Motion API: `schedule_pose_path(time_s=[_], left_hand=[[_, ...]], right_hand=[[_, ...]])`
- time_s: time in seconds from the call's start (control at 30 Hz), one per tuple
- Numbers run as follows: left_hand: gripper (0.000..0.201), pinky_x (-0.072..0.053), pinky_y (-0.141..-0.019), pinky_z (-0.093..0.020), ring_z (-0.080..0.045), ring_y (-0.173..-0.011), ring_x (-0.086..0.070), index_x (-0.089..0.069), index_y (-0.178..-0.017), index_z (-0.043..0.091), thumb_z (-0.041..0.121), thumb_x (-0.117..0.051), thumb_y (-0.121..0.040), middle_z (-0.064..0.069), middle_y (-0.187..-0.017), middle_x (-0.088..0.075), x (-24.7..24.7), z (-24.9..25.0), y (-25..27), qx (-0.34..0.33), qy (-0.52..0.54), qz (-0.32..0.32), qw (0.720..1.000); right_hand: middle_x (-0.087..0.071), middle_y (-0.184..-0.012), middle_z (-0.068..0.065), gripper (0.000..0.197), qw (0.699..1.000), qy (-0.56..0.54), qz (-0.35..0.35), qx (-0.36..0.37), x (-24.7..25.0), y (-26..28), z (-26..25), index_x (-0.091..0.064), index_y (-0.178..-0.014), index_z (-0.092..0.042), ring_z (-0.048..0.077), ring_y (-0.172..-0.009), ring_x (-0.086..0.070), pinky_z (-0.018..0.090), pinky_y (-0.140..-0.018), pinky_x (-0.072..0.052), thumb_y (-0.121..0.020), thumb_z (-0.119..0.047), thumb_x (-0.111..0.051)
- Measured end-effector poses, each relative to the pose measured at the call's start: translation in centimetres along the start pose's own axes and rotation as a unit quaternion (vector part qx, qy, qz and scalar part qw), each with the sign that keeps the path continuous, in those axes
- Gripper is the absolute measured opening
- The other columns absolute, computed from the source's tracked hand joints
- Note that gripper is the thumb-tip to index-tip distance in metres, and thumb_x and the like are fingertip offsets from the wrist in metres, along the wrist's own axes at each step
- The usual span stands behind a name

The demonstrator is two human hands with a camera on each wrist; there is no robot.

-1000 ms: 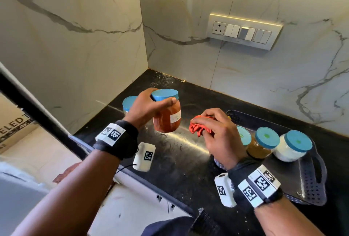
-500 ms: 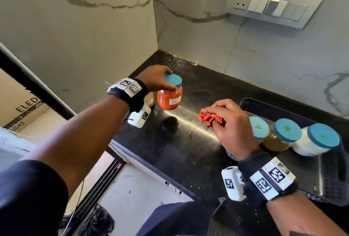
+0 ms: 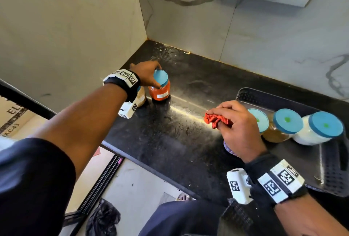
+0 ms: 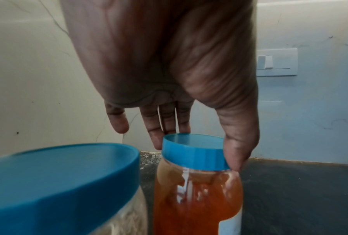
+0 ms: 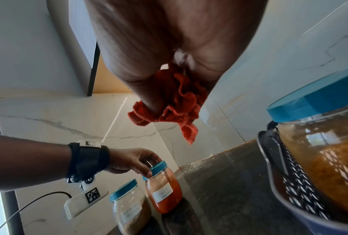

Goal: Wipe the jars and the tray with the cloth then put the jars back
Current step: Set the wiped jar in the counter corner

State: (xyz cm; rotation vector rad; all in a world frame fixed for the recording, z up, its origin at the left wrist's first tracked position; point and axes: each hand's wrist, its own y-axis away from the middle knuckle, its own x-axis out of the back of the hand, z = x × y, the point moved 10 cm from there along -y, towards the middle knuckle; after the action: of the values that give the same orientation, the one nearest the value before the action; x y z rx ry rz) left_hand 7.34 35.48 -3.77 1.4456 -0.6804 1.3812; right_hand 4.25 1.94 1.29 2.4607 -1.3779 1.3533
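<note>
Jars with blue lids are split between 2 places: 2 stand on the black counter point(image 3: 188, 141) near the corner, and 3 more sit in the dark tray point(image 3: 332, 179) on the right. The red jar point(image 3: 160, 89), labelled chilli powder, stands upright on the counter with the tan jar point(image 5: 129, 205) just beside it, partly hidden under the left wrist in the head view. Judging from this layout, the 2 counter jars look dealt with and set aside, while the amber jar point(image 3: 279, 130), the white jar point(image 3: 317, 131) and a third jar point(image 3: 259, 119) behind the right hand are not yet out of the tray. The tray itself has not been emptied, so wiping it and returning all 5 jars is left; roughly a third done, at a guess.

The left hand point(image 3: 146, 74) reaches out with the arm extended, thumb and fingertips pinching the red jar's lid point(image 4: 193, 151) from above; the little finger is spread clear. The right hand point(image 3: 238, 131) hovers just left of the tray, palm down, fingers curled round the bunched red cloth point(image 3: 215, 120), which hangs clear of the counter.
</note>
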Motion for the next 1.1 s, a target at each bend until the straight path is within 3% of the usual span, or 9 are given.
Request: schedule_pose_path(time_s=[0.27, 0.33, 0.47, 0.6, 0.73, 0.83, 0.9, 0.97, 1.1], left_hand=[[0.097, -0.039, -0.113, -0.063, -0.034, -0.143, -0.047, -0.039, -0.156, 0.024, 0.065, -0.080, -0.078, -0.007, -0.156, -0.051, 0.6, 0.5, 1.5, 0.004, 0.015, 0.015, 1.000], [0.077, -0.039, -0.113, -0.061, -0.029, -0.139, -0.052, -0.049, -0.150, 0.024, 0.059, -0.075, -0.086, -0.003, -0.149, -0.058, 2.0, 2.2, 2.7, -0.020, 0.067, 0.060, 0.996], [0.013, -0.051, -0.102, -0.046, -0.013, -0.102, -0.067, -0.072, -0.106, 0.028, 0.029, -0.075, -0.093, 0.008, -0.104, -0.073, 3.4, 7.4, 6.5, -0.086, 0.208, 0.177, 0.958], [0.003, -0.057, -0.088, -0.033, -0.011, -0.090, -0.068, -0.076, -0.095, 0.018, 0.019, -0.078, -0.093, 0.005, -0.095, -0.075, 0.5, 14.4, 9.2, -0.111, 0.292, 0.166, 0.935], [0.020, -0.055, -0.086, -0.039, -0.017, -0.091, -0.069, -0.077, -0.093, 0.015, 0.032, -0.085, -0.085, 0.002, -0.095, -0.077, -3.5, 20.4, 10.1, -0.120, 0.313, 0.152, 0.930], [0.071, -0.047, -0.102, -0.040, -0.026, -0.120, -0.059, -0.070, -0.126, 0.017, 0.062, -0.084, -0.073, -0.007, -0.124, -0.069, -6.7, 24.1, 9.3, -0.121, 0.236, 0.101, 0.959], [0.106, -0.042, -0.110, -0.048, -0.030, -0.137, -0.045, -0.056, -0.144, 0.022, 0.082, -0.077, -0.060, -0.009, -0.140, -0.057, -8.8, 26.0, 8.9, -0.113, 0.161, 0.054, 0.979], [0.113, -0.034, -0.113, -0.054, -0.029, -0.146, -0.031, -0.043, -0.152, 0.027, 0.078, -0.082, -0.059, -0.007, -0.150, -0.044, -10.2, 27.2, 8.8, -0.099, 0.126, 0.029, 0.987], [0.112, -0.022, -0.118, -0.060, -0.028, -0.155, -0.013, -0.039, -0.152, 0.030, 0.071, -0.087, -0.059, -0.005, -0.155, -0.031, -11.2, 28.6, 9.0, -0.101, 0.103, 0.031, 0.989]], right_hand=[[-0.063, -0.106, -0.001, 0.042, 1.000, -0.020, 0.009, -0.006, 0.8, -0.2, 0.9, -0.079, -0.107, -0.020, 0.014, -0.098, -0.061, 0.009, -0.090, -0.043, -0.076, 0.008, -0.074], [-0.063, -0.106, -0.001, 0.042, 1.000, -0.024, 0.011, -0.011, 1.2, 0.1, 1.1, -0.079, -0.107, -0.020, 0.014, -0.098, -0.062, 0.011, -0.091, -0.044, -0.077, 0.009, -0.074], [-0.066, -0.106, -0.003, 0.045, 0.998, -0.042, 0.038, -0.039, 4.0, 1.1, 3.0, -0.079, -0.105, -0.021, 0.013, -0.098, -0.064, 0.016, -0.093, -0.047, -0.075, 0.011, -0.071], [-0.068, -0.106, -0.001, 0.047, 0.992, -0.047, 0.089, -0.078, 9.4, 3.1, 6.3, -0.079, -0.105, -0.020, 0.012, -0.101, -0.064, 0.020, -0.096, -0.049, -0.073, 0.013, -0.070], [-0.072, -0.105, 0.000, 0.049, 0.979, -0.072, 0.153, -0.115, 15.4, 6.1, 9.7, -0.076, -0.102, -0.026, 0.010, -0.103, -0.066, 0.023, -0.095, -0.050, -0.074, 0.014, -0.069], [-0.071, -0.103, -0.009, 0.050, 0.970, -0.079, 0.178, -0.144, 18.5, 8.9, 11.7, -0.075, -0.100, -0.026, -0.002, -0.102, -0.064, 0.014, -0.093, -0.048, -0.075, 0.017, -0.069], [-0.071, -0.106, -0.010, 0.048, 0.963, -0.082, 0.190, -0.172, 19.6, 10.9, 13.6, -0.077, -0.101, -0.027, 0.006, -0.104, -0.066, 0.034, -0.095, -0.055, -0.076, 0.013, -0.070], [-0.071, -0.109, -0.008, 0.047, 0.958, -0.090, 0.199, -0.187, 20.2, 12.4, 15.3, -0.078, -0.104, -0.027, 0.016, -0.104, -0.068, 0.053, -0.089, -0.057, -0.076, 0.011, -0.071], [-0.071, -0.109, -0.007, 0.045, 0.953, -0.099, 0.208, -0.195, 20.5, 13.5, 16.6, -0.078, -0.104, -0.027, 0.020, -0.100, -0.069, 0.058, -0.081, -0.057, -0.078, 0.009, -0.073]])
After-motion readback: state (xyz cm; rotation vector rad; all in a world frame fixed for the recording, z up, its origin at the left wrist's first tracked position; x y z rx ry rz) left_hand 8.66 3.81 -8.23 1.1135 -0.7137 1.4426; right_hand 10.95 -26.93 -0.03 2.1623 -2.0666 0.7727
